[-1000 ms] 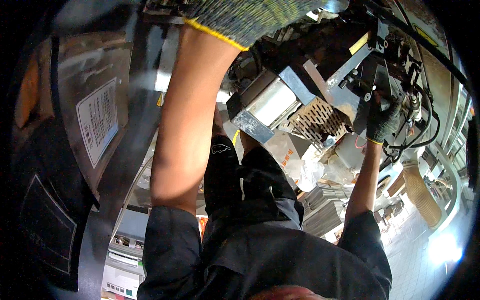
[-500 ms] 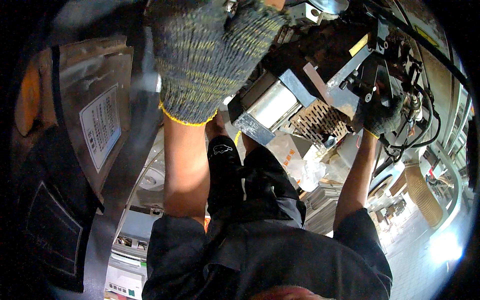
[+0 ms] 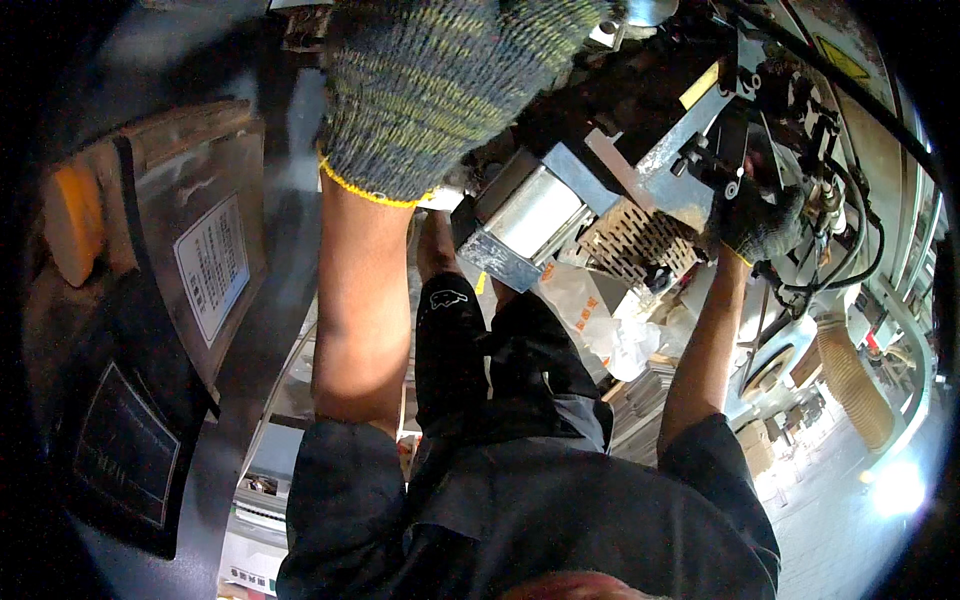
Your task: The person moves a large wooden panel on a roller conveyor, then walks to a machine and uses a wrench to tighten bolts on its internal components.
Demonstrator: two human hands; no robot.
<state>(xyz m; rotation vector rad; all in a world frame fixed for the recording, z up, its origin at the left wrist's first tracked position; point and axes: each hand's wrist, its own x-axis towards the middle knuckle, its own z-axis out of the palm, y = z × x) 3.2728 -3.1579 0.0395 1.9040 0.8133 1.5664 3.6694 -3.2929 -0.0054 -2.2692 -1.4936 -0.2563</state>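
My left hand [image 3: 450,90], in a dark grey knitted glove with yellow flecks and a yellow cuff, reaches up to the top edge of the view. Its back faces me, and its fingers are hidden or cut off. My right hand [image 3: 765,225], gloved the same way, is at a black metal bracket [image 3: 733,150] on the machine; its fingers are mostly hidden among the parts, so their grip cannot be made out. Between the hands sit a shiny metal cylinder block [image 3: 538,212] with blue-grey end plates, a flat metal arm [image 3: 675,185] and a slotted metal plate [image 3: 635,245].
A metal panel with a white printed label [image 3: 212,268] and an orange knob [image 3: 75,225] stand at the left. Black hoses [image 3: 850,235] loop beside my right hand. Farther right hangs a ribbed beige duct [image 3: 855,385]. Stacked sheets and plastic bags [image 3: 630,345] lie below the machine.
My left hand has shifted slightly up and to the right in the view. The left panel appears a little lower. My right hand stays at the black bracket.
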